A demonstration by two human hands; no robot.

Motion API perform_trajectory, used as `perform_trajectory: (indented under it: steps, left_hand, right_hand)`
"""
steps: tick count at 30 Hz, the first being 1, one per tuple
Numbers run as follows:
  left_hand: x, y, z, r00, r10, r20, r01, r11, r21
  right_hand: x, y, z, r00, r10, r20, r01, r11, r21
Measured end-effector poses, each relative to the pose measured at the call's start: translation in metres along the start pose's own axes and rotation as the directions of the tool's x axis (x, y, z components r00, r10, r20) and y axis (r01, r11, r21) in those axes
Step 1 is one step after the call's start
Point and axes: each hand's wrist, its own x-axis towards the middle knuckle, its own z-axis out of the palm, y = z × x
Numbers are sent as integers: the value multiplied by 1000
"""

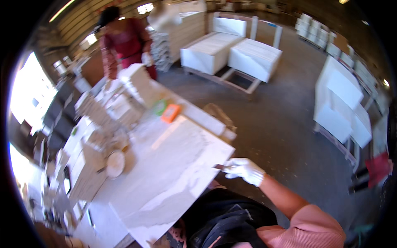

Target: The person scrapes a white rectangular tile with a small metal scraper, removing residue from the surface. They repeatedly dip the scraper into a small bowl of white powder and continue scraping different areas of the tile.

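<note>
Right hand: the white-gloved right hand (245,169) is closed on the near right edge of a large white marble-patterned tile (169,173), fingers curled over the rim, with what may be a small dark tool or tab at the fingertips; the blur makes it hard to tell
Left hand: not in view, so its state cannot be told
Tile: it lies flat on a pale worktable (194,113), its long side running from lower left to upper right, with the right edge overhanging toward the grey floor
Handling advice: a slab this wide is best kept level and held by both long edges, judging from how far it overhangs; a one-sided pinch at the rim risks chipping the corner or tipping it
Orange object: a small orange rectangular block (171,112) sits on the table just beyond the tile's far corner
Green object: a small green round-edged item (160,107) lies touching or just beside the orange one
Round dish: a pale shallow dish (115,163) rests left of the tile
Stacks: cut tile pieces (111,107) are piled along the table's left side
Pallets: white boxed stacks (231,51) stand on wooden pallets across the floor, with more at the right
Co-worker: a person in a red top (124,43) stands at the table's far end
</note>
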Motion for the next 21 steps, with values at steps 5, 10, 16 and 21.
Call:
perform_trajectory:
  steps: [5,10,16,21]
  left_hand:
    - [-22,9,19,942,-297,-155,335,844,420]
    - [-15,33,121,996,-82,-19,82,879,470]
    - [48,29,185,916,-104,387,-90,888,451]
    - [68,43,203,944,-54,326,-50,952,303]
  right_hand:
    - [-23,-40,5,995,-5,-101,-12,987,-163]
    - [-24,-47,85,991,-34,132,53,989,-140]
    - [-12,-29,190,831,-9,557,111,982,-151]
    - [7,-30,223,768,-37,639,407,800,-442]
